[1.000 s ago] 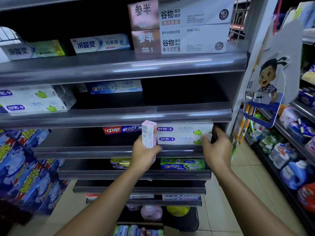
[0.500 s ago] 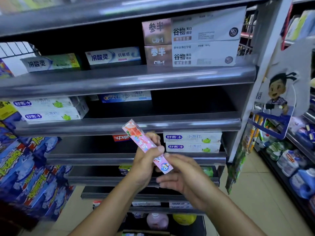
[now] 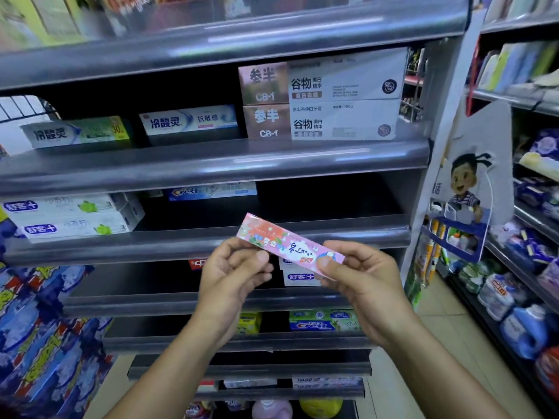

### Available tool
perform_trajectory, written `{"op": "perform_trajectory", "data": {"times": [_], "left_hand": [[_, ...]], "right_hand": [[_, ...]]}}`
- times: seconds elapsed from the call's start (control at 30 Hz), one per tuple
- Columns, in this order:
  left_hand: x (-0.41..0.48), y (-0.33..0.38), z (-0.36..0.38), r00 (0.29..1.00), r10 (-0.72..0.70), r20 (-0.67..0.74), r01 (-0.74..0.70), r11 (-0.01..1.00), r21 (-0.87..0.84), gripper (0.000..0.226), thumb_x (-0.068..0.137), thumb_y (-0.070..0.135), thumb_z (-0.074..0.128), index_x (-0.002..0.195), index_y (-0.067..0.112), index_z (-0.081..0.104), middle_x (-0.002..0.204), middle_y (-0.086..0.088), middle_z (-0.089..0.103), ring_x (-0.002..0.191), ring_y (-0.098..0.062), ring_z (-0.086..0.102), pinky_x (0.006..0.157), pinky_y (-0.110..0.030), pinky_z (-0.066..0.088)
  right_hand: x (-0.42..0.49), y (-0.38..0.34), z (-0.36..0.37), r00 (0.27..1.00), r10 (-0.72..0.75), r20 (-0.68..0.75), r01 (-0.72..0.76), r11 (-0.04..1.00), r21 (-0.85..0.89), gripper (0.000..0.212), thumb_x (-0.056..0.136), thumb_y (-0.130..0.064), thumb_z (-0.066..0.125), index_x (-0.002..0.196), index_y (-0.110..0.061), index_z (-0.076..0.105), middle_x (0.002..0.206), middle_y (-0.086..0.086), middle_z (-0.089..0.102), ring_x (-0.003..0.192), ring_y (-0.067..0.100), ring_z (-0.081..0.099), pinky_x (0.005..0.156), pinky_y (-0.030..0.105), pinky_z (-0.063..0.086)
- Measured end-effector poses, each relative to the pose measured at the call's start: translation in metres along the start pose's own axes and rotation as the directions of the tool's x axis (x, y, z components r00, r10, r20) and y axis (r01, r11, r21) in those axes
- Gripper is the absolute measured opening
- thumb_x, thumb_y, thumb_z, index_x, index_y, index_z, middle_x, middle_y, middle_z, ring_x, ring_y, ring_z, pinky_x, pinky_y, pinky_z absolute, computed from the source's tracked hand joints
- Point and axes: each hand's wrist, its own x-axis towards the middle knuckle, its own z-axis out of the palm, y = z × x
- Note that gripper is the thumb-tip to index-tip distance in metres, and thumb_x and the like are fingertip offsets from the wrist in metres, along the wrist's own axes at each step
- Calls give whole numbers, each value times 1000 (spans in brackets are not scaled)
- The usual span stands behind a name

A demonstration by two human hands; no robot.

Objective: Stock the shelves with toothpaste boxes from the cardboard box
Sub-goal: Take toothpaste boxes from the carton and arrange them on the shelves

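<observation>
While before the shelf [image 3: 181, 249] of white boxes [image 3: 75, 219], pink toothpaste box [image 3: 287, 249], pinch grip at either end: left hand [image 3: 233, 273], right hand [image 3: 363, 282].

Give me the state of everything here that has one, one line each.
pink toothpaste box, held in the air, tilted, left end higher, print upside down.
left hand, pinches the box's left part.
right hand, pinches the box's right end.
grey boxes, stacked two high.

top-shelf goods [image 3: 145, 10] blurred | white boxes [image 3: 300, 277] half behind right hand [image 3: 363, 285] | bottles [image 3: 272, 409] cut off
</observation>
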Motion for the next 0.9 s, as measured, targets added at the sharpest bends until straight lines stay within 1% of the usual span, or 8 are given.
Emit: {"op": "perform_trajectory", "data": {"times": [0.17, 0.27, 0.43, 0.5, 0.57, 0.63, 0.77, 0.9], "left_hand": [[0, -3, 32, 999, -21, 24, 21, 1000, 16, 24, 75, 22, 80, 97, 16, 76, 96, -15, 76, 87, -26, 74, 75, -34, 60], [4, -3, 34, 997, 7, 78, -22, 982, 188, 21, 85, 13, 72, 97, 27, 80, 96, -6, 77, 84, -18, 73, 74, -32, 57], [4, -7, 26, 923, -95, 374, -141, 820, 555, 37, 91, 25, 62, 112, 53, 72, 112, 1, 73, 102, -12, 69, 86, -22, 51], [1, -14, 27, 874, -139, 465, -223, 736, 639, 37, 95, 26, 61, 122, 50, 68, 111, 0, 68, 106, -13, 65, 92, -24, 49], [-3, -23, 31, 830, -171, 531, -248, 739, 626, 34, 99, 21, 62, 124, 42, 68, 109, 6, 70, 102, -7, 66, 88, -19, 48], [-7, -35, 30, 838, -217, 502, -154, 787, 597, 33, 96, 14, 69, 121, 36, 71, 104, 2, 74, 93, -10, 66, 83, -21, 50], [-14, -65, 4, 912, -307, 272, 96, 804, 586, 41, 74, 10, 89, 109, 17, 69, 85, -1, 72, 75, -15, 62, 71, -25, 54], [-31, -105, -20, 911, -386, 144, 295, 855, 427, 59, 53, 8, 96, 100, 6, 60, 80, -6, 76, 75, -14, 70, 68, -26, 56]], "right_hand": [[-8, 16, 8, 1000, 10, -23, -14, 989, -147, 27, 75, 1, 85, 96, 0, 68, 88, 16, 77, 72, 24, 74, 61, 30, 58], [-11, 18, -1, 999, 32, 9, -28, 958, -286, 24, 76, -4, 87, 92, -1, 70, 85, 11, 77, 69, 18, 72, 60, 25, 56], [-8, 5, -31, 997, -64, -44, 53, 975, -215, 36, 83, -17, 80, 116, -22, 69, 94, 3, 71, 67, 22, 67, 58, 33, 56], [-9, 6, -40, 997, -76, 32, 81, 972, -219, 42, 84, -12, 79, 123, -21, 68, 104, 11, 70, 66, 26, 67, 60, 35, 58], [-11, 11, -49, 993, -100, 62, 113, 961, -251, 36, 84, 1, 77, 116, -13, 72, 107, 23, 68, 68, 28, 70, 62, 33, 61], [-13, 20, -58, 994, -102, 25, 105, 967, -233, 31, 81, 8, 76, 107, -8, 73, 101, 24, 69, 73, 27, 73, 64, 31, 62], [-26, 45, -80, 989, -51, -139, 39, 995, -88, 26, 80, 12, 73, 102, -1, 72, 85, 14, 74, 73, 26, 74, 63, 28, 61], [-44, 84, -100, 960, 59, -274, -50, 998, 40, 20, 83, 12, 70, 97, -3, 71, 80, 11, 75, 71, 24, 72, 65, 29, 61]]}}
